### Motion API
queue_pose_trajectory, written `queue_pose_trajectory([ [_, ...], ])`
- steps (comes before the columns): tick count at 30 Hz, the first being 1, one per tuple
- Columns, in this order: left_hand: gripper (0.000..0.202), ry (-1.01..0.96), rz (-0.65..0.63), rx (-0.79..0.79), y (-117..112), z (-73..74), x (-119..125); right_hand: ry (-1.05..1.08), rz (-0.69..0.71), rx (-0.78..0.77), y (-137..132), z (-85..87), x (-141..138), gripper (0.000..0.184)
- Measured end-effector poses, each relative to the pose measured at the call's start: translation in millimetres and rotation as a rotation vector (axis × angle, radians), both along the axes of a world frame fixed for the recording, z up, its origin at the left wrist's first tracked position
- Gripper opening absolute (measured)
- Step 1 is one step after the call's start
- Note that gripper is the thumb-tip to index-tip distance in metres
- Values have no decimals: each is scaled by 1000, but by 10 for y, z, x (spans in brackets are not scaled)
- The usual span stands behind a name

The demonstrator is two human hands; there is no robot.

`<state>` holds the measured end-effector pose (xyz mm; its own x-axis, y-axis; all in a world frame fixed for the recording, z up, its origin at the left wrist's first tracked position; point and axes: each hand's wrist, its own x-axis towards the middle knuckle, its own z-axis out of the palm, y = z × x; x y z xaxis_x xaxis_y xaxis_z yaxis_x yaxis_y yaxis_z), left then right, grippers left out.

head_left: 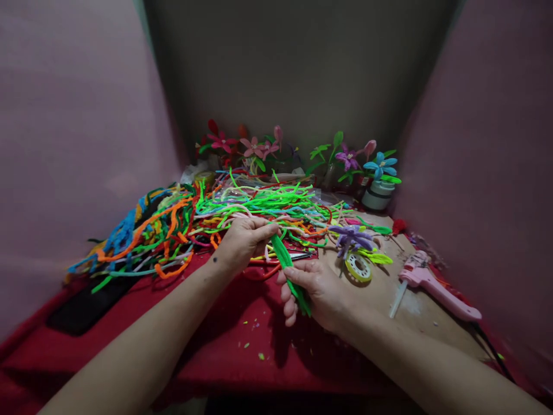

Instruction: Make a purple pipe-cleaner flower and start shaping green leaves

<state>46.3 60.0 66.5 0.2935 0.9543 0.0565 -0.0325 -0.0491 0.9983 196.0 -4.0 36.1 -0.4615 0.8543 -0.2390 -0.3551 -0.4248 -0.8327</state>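
A bundle of green pipe cleaners (284, 255) is held between my two hands over the front of the red-covered table. My left hand (247, 237) pinches its upper end between thumb and fingers. Lower down, my right hand (317, 288) is closed round the bundle, and the lower ends stick out below its fingers. Just behind the hands lies a pair of scissors (300, 255), partly hidden. A large heap of loose pipe cleaners (268, 202) in many colours spreads beyond my left hand.
A pink glue gun (440, 291) rests on a cardboard sheet (389, 288) at right, near a yellow tape roll (358, 268) and a purple pipe-cleaner flower (352, 237). A dark flat object (88, 305) lies at left. Finished flowers stand along the back, one in a jar (378, 195).
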Motion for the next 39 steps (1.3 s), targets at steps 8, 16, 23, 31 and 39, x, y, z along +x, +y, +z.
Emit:
queue_pose_trajectory([
  [8, 24, -53, -54, -26, 41, -17, -26, 55, 71, -20, -8, -46, 34, 27],
  [16, 27, 43, 119, 71, 32, -81, 45, 49, 30, -40, 23, -49, 40, 19],
  [23, 21, -192, -301, -298, -10, -78, 16, 44, 34, -42, 36, -23, 90, 16],
  [31, 32, -66, -138, -308, -73, -157, 119, -30, 7, -21, 56, -42, 79, 16],
  [39, 19, -151, -157, -309, -103, -124, 129, -69, 19, -1, 58, -48, 71, 15],
])
